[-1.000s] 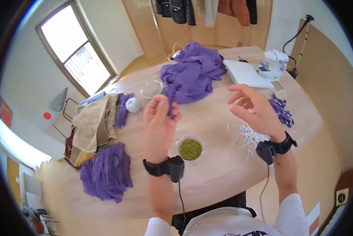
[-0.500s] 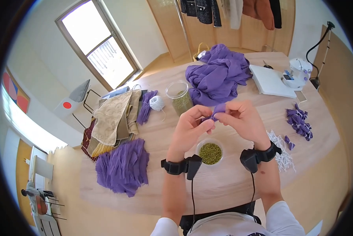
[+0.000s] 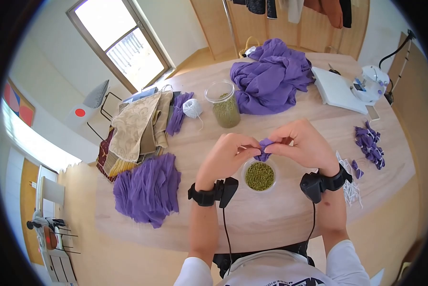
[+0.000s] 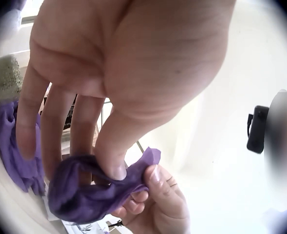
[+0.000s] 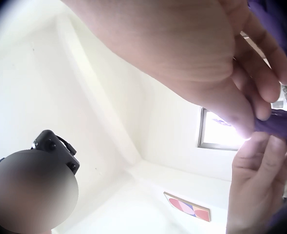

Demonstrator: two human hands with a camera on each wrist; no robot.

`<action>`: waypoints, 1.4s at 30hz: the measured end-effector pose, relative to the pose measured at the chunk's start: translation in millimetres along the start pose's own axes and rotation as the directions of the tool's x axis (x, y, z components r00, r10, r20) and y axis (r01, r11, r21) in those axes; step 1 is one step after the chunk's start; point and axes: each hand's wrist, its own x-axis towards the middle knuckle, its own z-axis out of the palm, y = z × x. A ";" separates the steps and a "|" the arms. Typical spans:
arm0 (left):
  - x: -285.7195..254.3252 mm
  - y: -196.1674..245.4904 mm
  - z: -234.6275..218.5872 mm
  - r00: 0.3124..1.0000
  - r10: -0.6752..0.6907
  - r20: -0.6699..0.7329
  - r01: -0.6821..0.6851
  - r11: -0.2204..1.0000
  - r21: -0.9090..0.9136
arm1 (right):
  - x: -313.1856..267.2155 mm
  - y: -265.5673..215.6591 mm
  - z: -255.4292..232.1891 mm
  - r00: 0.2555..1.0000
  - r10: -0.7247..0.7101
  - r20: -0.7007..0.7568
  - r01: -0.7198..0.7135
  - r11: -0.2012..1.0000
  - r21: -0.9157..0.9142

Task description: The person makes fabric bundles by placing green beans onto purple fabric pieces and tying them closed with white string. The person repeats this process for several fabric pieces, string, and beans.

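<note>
A small piece of purple cloth point(image 3: 263, 150) is held between both hands, just above a clear bowl of green beans point(image 3: 259, 176). My left hand point(image 3: 228, 155) pinches its left side, and my right hand point(image 3: 303, 145) pinches the other side. The left wrist view shows the purple cloth point(image 4: 85, 195) bent in a loop, thumb and fingers of the left hand point(image 4: 119, 73) on it, with the right hand point(image 4: 165, 204) gripping its end. In the right wrist view the cloth point(image 5: 282, 124) is partly hidden by fingers.
Behind the bowl stands a jar point(image 3: 226, 109) of beans, beside a white string ball point(image 3: 192, 108). Purple fabric point(image 3: 273, 78) is heaped at the back, purple strips point(image 3: 147, 190) at left. White strings point(image 3: 351, 188), tied purple bundles point(image 3: 369, 144) and a small sewing machine point(image 3: 370, 86) are at right.
The hands came together from apart, both now on the purple cloth, and have lowered slightly toward the bowl. A small tied purple piece lies beside the white strings, unseen in the earliest frame.
</note>
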 end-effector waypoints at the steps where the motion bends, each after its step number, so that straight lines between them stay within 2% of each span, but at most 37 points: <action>1: -0.1 0.7 -1.5 1.000 -0.004 0.003 0.004 0.999 0.037 | -0.2 -0.3 -0.5 1.000 0.018 0.025 -0.018 1.000 -0.024; 3: -1.5 0.3 -5.6 1.000 -0.014 0.009 0.013 0.994 0.111 | -0.6 -0.5 -2.6 0.996 0.045 0.081 -0.039 0.997 -0.073; 7: -6.8 -5.2 -10.6 0.995 -0.078 0.059 0.068 0.987 0.146 | -1.7 -5.1 -6.7 0.983 0.091 0.158 -0.065 0.985 -0.158; 10: -8.4 -9.0 -11.9 0.985 -0.113 0.128 0.092 0.982 0.162 | -3.5 -3.6 -6.2 0.989 0.021 0.145 0.001 0.988 -0.154; 13: -8.9 -4.2 -12.0 0.975 -0.122 0.185 0.085 0.977 0.196 | -3.5 -4.4 -5.4 0.989 0.037 0.144 -0.017 0.990 -0.140; 18: -6.0 -13.7 -6.0 0.957 -0.129 0.258 0.054 0.959 0.279 | -1.7 -0.6 -3.8 0.983 -0.013 0.185 0.046 0.984 -0.175; 21: -11.1 -4.0 -2.9 0.980 -0.102 0.168 0.049 0.955 0.292 | -0.9 -1.7 0.0 0.983 -0.017 0.181 0.042 0.990 -0.136; 24: -9.7 4.6 -3.2 0.980 -0.142 0.140 0.090 0.942 0.323 | -0.1 -2.6 2.9 0.985 -0.020 0.171 0.043 0.990 -0.132; 27: -8.2 15.9 -4.3 0.982 -0.132 0.137 0.092 0.960 0.265 | -0.2 -3.9 4.1 0.991 -0.020 0.133 0.033 0.995 -0.096; 30: -6.5 11.9 -4.0 0.989 -0.024 0.148 -0.007 0.978 0.207 | 0.2 -5.7 5.5 0.995 -0.047 0.084 0.052 0.997 -0.057; 33: -5.2 11.5 -3.0 0.991 -0.034 0.132 0.013 0.988 0.152 | 1.6 -6.6 7.1 0.996 -0.075 0.051 0.077 0.996 -0.049; 36: -3.0 -5.8 -0.9 0.991 0.075 0.109 -0.097 0.974 0.206 | 2.2 -6.4 6.1 0.993 -0.114 0.033 0.116 0.989 -0.095; 42: -2.6 -6.8 -0.8 0.990 0.122 0.075 -0.132 0.980 0.148 | 1.1 -9.9 3.7 0.987 -0.157 -0.023 0.154 0.984 -0.084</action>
